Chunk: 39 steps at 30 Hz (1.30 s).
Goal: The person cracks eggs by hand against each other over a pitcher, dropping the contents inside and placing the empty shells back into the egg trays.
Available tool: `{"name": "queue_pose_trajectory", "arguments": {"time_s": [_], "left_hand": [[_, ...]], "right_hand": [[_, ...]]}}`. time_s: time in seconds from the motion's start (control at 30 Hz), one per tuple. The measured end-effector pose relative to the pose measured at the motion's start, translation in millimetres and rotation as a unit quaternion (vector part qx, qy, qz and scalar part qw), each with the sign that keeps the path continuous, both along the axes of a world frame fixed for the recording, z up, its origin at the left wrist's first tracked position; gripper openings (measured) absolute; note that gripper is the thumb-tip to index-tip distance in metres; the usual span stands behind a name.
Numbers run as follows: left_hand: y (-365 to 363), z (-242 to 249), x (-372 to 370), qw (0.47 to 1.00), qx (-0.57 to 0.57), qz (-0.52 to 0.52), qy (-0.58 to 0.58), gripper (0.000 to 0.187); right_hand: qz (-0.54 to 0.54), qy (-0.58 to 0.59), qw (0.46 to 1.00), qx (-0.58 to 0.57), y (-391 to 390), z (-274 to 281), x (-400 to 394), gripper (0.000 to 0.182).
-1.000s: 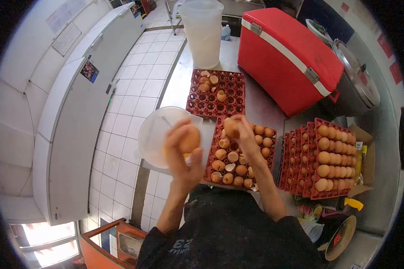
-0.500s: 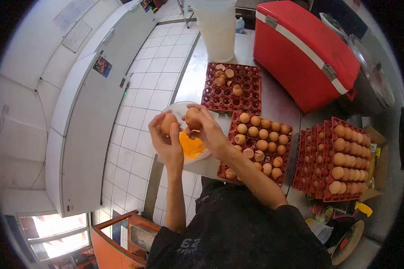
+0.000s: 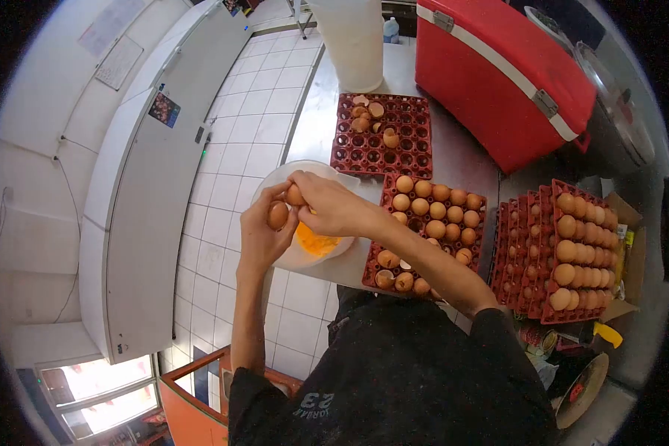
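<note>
In the head view, both hands meet over a pale, translucent container (image 3: pixel 293 257) with yellow-orange egg (image 3: pixel 316 240) inside, presumably so that drips fall within its rim. The left hand (image 3: pixel 255 231) is curled nearly closed, thumb against fingers, around a brown egg (image 3: pixel 278 215). The right hand (image 3: pixel 337 207) reaches across, its fingertips pinched on a second egg (image 3: pixel 295 195) just beside the first; whether either shell is cracked cannot be told. The near tray (image 3: pixel 417 223), holding eggs and some broken shells, lies beside the container, apparently for a short reach under the right forearm. The far tray (image 3: pixel 349 160) holds broken shells (image 3: pixel 360 115), perhaps to keep them together. Stacked trays of eggs (image 3: pixel 544 256) stand farther right, near a red cooler (image 3: pixel 490 74).
</note>
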<state>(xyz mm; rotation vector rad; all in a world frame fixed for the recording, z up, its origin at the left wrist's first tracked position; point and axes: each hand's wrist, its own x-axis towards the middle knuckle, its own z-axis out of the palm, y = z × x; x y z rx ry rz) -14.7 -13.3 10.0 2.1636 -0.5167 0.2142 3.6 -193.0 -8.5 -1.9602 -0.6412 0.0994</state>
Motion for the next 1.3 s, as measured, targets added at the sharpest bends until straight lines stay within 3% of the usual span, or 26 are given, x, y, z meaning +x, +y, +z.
{"name": "queue_pose_trajectory", "arguments": {"time_s": [0.07, 0.13, 0.2, 0.37, 0.43, 0.47, 0.53, 0.67, 0.73, 0.8, 0.9, 0.97, 1.03, 1.07, 1.13, 1.17, 1.23, 1.3], "left_hand": [[3.0, -2.7, 8.2, 1.000, 0.005, -0.004, -0.018, 0.039], [6.9, -3.0, 16.4, 0.997, 0.008, -0.005, -0.074, 0.039], [8.3, 3.7, 17.8, 0.996, 0.003, -0.002, -0.091, 0.040], [26.0, 23.7, 15.2, 0.984, 0.092, 0.016, -0.149, 0.044], [30.3, 24.5, 14.3, 0.974, 0.122, -0.004, -0.191, 0.041], [32.1, 19.0, 13.6, 0.974, 0.123, -0.007, -0.191, 0.041], [36.2, 0.5, 15.5, 0.964, 0.157, -0.023, -0.211, 0.041], [31.1, -12.1, 4.3, 0.984, 0.122, -0.014, -0.131, 0.043], [14.4, -7.7, -6.6, 0.981, 0.128, -0.022, -0.144, 0.041], [5.8, -11.2, -19.3, 0.989, 0.118, 0.045, -0.075, 0.039], [-30.2, -20.9, -40.1, 0.993, 0.056, 0.011, -0.108, 0.042], [-57.7, -29.0, -58.9, 0.996, 0.023, -0.010, -0.088, 0.044], [-84.8, -44.8, -73.5, 0.999, -0.007, -0.022, -0.036, 0.040], [-99.1, -51.0, -81.0, 0.998, -0.042, -0.036, -0.014, 0.038], [-124.0, -48.2, -94.8, 0.996, -0.048, -0.035, 0.061, 0.037], [-131.4, -59.1, -102.3, 0.987, -0.090, -0.030, 0.127, 0.037], [-141.5, -78.9, -112.8, 0.973, -0.132, -0.022, 0.189, 0.036], [-146.6, -86.0, -120.7, 0.965, -0.117, -0.053, 0.228, 0.033]], "right_hand": [[-0.016, -0.011, 0.999, -0.034, 5.4, 2.6, 1.6, 0.042], [-0.016, -0.094, 0.995, 0.013, 8.5, 3.2, 3.2, 0.040], [-0.009, -0.098, 0.995, 0.007, 9.4, 8.8, 4.7, 0.042], [0.004, -0.186, 0.982, -0.013, 12.4, 12.9, 14.6, 0.045], [0.006, -0.274, 0.953, -0.126, 10.3, 9.5, 16.3, 0.045], [0.003, -0.273, 0.954, -0.126, 10.9, 1.8, 16.2, 0.045], [-0.015, -0.385, 0.904, -0.187, 12.9, -15.3, 17.6, 0.043], [-0.007, -0.325, 0.928, -0.184, 8.1, -22.2, 8.2, 0.042], [0.010, -0.279, 0.953, -0.116, -3.1, -12.9, -3.3, 0.046], [0.022, -0.215, 0.973, -0.080, -17.9, -7.4, -17.2, 0.044], [-0.058, -0.144, 0.982, 0.112, -37.3, -18.7, -49.5, 0.037], [-0.140, -0.069, 0.982, 0.106, -67.0, -19.6, -79.5, 0.040], [-0.235, -0.100, 0.967, -0.027, -97.4, -41.6, -101.1, 0.043], [-0.237, -0.100, 0.966, -0.030, -106.6, -55.4, -109.1, 0.043], [-0.367, -0.211, 0.865, -0.271, -123.6, -86.6, -124.9, 0.047], [-0.372, -0.210, 0.862, -0.273, -131.3, -104.1, -133.0, 0.047], [-0.453, -0.069, 0.831, -0.316, -143.1, -130.5, -140.2, 0.049], [-0.444, -0.022, 0.833, -0.330, -148.7, -135.0, -142.4, 0.049]]}}
